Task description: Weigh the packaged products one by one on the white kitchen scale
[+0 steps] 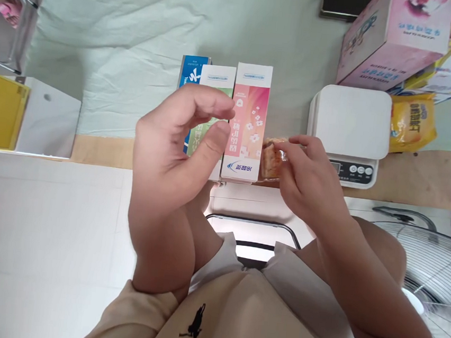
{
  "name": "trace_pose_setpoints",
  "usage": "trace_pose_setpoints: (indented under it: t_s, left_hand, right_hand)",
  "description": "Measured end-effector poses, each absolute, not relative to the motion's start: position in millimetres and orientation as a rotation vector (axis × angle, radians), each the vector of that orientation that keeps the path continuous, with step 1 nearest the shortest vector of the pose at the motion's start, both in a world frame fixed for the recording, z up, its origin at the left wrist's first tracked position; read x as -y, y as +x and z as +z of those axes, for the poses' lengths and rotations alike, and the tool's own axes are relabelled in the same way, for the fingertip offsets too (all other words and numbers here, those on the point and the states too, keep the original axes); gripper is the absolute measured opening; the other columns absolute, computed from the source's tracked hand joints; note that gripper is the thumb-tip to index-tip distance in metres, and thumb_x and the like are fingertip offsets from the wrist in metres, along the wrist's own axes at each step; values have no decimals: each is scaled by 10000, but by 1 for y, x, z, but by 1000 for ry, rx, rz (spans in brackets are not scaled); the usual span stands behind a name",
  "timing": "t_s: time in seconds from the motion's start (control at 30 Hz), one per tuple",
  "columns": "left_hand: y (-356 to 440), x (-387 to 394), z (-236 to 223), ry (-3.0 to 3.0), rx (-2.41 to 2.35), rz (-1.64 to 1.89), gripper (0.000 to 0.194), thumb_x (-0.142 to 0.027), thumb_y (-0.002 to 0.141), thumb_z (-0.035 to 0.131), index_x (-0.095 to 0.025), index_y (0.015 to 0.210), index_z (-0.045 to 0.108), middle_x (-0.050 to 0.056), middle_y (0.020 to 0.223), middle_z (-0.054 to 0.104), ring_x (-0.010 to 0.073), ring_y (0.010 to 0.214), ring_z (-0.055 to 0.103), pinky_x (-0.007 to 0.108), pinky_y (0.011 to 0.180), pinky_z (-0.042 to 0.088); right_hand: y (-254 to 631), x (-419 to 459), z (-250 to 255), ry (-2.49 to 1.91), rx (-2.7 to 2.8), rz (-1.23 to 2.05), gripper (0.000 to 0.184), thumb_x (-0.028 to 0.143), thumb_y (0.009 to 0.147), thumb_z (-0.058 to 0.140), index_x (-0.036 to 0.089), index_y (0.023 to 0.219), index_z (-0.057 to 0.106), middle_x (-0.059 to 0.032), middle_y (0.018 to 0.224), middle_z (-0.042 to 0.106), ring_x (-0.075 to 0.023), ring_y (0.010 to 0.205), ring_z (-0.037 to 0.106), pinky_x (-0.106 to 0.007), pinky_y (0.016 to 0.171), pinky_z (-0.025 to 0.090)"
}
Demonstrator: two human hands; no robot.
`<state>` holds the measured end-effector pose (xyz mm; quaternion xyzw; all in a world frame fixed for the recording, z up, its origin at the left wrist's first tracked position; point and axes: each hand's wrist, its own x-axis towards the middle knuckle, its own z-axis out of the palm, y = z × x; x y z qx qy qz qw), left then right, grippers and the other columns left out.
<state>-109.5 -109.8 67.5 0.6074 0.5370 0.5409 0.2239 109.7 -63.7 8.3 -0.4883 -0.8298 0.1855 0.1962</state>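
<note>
My left hand (184,138) hovers with curved fingers over the toothpaste boxes at the table's near edge, thumb and forefinger apart and nothing visible between them. Below it stand a white-and-green toothpaste box (218,77) and, partly hidden, a blue box (190,67). Just right of these is a pink-and-white toothpaste box (248,123). A small golden-brown snack in clear wrapping (272,160) lies against that box's right side. My right hand (308,177) pinches the snack's right side between thumb and fingers; the fingertips are partly hidden.
A white kitchen scale (349,122) stands right of my right hand. Behind it are a large pink box (397,42), yellow packages and a yellow pouch (413,123). White and yellow boxes (49,117) stand at the left edge. A fan (432,258) is at lower right.
</note>
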Motion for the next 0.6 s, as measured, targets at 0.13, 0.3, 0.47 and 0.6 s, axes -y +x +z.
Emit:
trace_pose_setpoints:
  t_s: [0.13,0.3,0.47,0.6]
  left_hand:
    - [-97,110,68,1680,-1545,1572,140,-291,1020,678,-321,1076,802,-29,1000,786,173,941,730,374,896,654]
    - [-71,111,75,1646,-1519,1698,152,-296,1019,657,-336,1061,798,-19,922,752,177,851,705,396,757,638]
    - [-23,107,84,1683,-1298,1600,185,-225,1012,597,-324,1011,754,-2,842,733,182,789,688,396,658,601]
    - [31,92,64,1411,-1047,1327,117,-216,975,596,-276,1009,691,25,1022,769,178,954,733,366,882,656]
  right_hand:
    - [117,64,9,-1336,2343,548,407,137,881,513,247,1221,706,-156,1330,659,-228,878,701,-362,639,542]
    - [140,54,25,-1204,2140,609,278,208,914,555,229,1138,719,-115,1230,708,-182,843,727,-350,683,615]
    - [188,20,19,-1201,1697,406,157,246,911,575,273,1029,676,-30,954,715,-185,793,710,-377,717,596]
    - [230,-12,-9,-1441,1374,252,127,242,848,591,283,961,633,-76,968,721,-225,885,695,-398,736,568]
